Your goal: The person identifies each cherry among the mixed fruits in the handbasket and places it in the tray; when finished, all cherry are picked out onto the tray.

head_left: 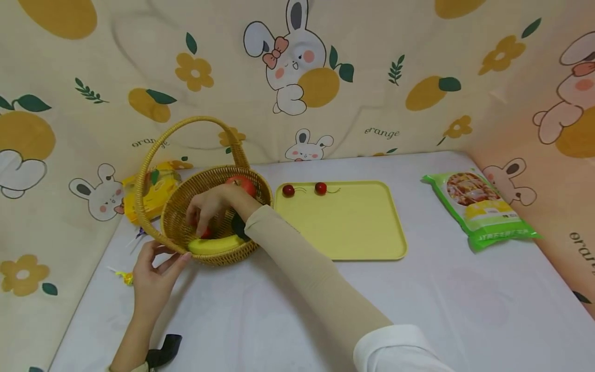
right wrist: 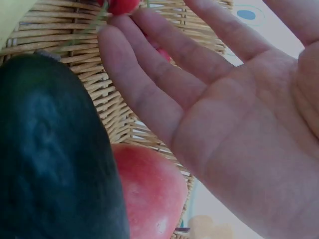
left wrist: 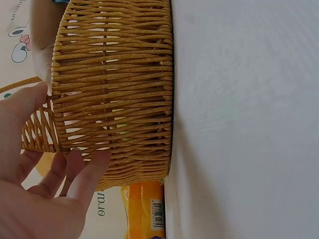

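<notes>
My left hand holds the rim of the wicker basket near the foot of its tall handle, thumb on the rim and fingers against the outer wall. Inside the basket reaches my right hand, palm showing, with loosely extended fingers close to a red cherry. Another bit of red shows behind those fingers. A banana lies along the near side of the basket. In the right wrist view, a dark green, smooth, rounded vegetable lies beside a red apple-like fruit.
Right of the basket is a yellow tray bearing two stemmed cherries. A green food bag lies at the far right. Behind the basket is a yellow packet; a yellow-wrapped lollipop lies at the left.
</notes>
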`<state>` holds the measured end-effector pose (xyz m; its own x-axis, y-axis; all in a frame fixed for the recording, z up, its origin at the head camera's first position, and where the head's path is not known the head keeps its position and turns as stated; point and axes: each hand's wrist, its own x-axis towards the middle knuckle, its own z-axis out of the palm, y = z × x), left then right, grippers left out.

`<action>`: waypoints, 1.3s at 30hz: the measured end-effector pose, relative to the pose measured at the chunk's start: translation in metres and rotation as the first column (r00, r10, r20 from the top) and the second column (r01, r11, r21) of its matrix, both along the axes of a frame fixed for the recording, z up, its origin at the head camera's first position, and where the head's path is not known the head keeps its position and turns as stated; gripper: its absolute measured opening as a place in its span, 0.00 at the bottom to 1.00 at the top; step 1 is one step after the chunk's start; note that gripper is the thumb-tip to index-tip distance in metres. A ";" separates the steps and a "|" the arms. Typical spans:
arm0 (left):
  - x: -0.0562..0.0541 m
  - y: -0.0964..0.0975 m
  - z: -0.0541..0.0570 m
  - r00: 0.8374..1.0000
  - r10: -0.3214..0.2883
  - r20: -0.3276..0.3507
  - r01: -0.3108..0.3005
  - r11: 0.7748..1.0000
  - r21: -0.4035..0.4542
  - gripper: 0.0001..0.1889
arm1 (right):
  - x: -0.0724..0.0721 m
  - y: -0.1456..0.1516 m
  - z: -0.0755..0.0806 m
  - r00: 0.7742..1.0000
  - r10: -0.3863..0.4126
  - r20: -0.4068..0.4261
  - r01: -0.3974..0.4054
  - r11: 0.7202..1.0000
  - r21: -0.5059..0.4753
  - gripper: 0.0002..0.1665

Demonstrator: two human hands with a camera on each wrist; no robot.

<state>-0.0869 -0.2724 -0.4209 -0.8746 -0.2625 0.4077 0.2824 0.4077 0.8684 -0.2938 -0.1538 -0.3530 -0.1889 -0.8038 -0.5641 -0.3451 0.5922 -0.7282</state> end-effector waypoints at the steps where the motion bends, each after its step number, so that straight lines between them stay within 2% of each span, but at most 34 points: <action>1: -0.001 -0.001 -0.003 1.000 0.002 0.004 -0.002 1.000 0.000 0.25 | 0.000 0.000 0.000 1.000 0.008 -0.001 -0.008 1.000 0.003 0.33; 4: -0.002 -0.004 -0.007 1.000 0.002 0.012 -0.002 1.000 0.005 0.26 | 0.000 0.002 -0.002 1.000 0.029 0.008 -0.029 1.000 0.005 0.30; 9: -0.001 -0.004 -0.008 1.000 -0.004 0.011 0.004 1.000 0.002 0.25 | 0.001 0.005 -0.005 0.999 0.031 0.039 -0.031 1.000 0.006 0.27; 16: 0.000 -0.003 -0.011 1.000 -0.006 0.008 0.006 1.000 0.010 0.26 | 0.001 0.009 -0.005 0.995 -0.020 0.095 0.011 0.995 0.101 0.28; 24: 0.003 -0.001 -0.011 1.000 0.001 0.000 -0.001 1.000 0.001 0.25 | 0.002 0.011 -0.006 0.996 0.006 0.087 -0.019 0.989 0.150 0.26; 26: 0.005 0.002 -0.009 1.000 0.002 -0.004 -0.002 1.000 -0.005 0.24 | 0.002 0.010 -0.007 0.996 0.001 0.085 -0.014 0.987 0.158 0.26; 31: 0.012 0.013 0.006 1.000 0.005 -0.004 -0.005 1.000 -0.013 0.23 | 0.004 0.009 -0.008 0.998 0.016 0.064 -0.027 0.985 0.171 0.24; 35: 0.014 0.016 0.010 1.000 0.007 -0.010 -0.008 0.999 -0.031 0.23 | 0.003 0.012 -0.006 0.998 0.059 0.010 -0.060 0.992 0.108 0.21; 39: 0.010 0.009 -0.001 1.000 0.006 -0.020 -0.007 0.999 -0.031 0.23 | -0.006 0.023 0.003 0.998 0.062 -0.029 -0.064 0.993 -0.101 0.18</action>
<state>-0.0764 -0.2633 -0.4216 -0.8646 -0.2552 0.4328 0.2965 0.4363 0.8495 -0.2997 -0.1309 -0.3504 -0.1492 -0.8677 -0.4741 -0.3987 0.4916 -0.7742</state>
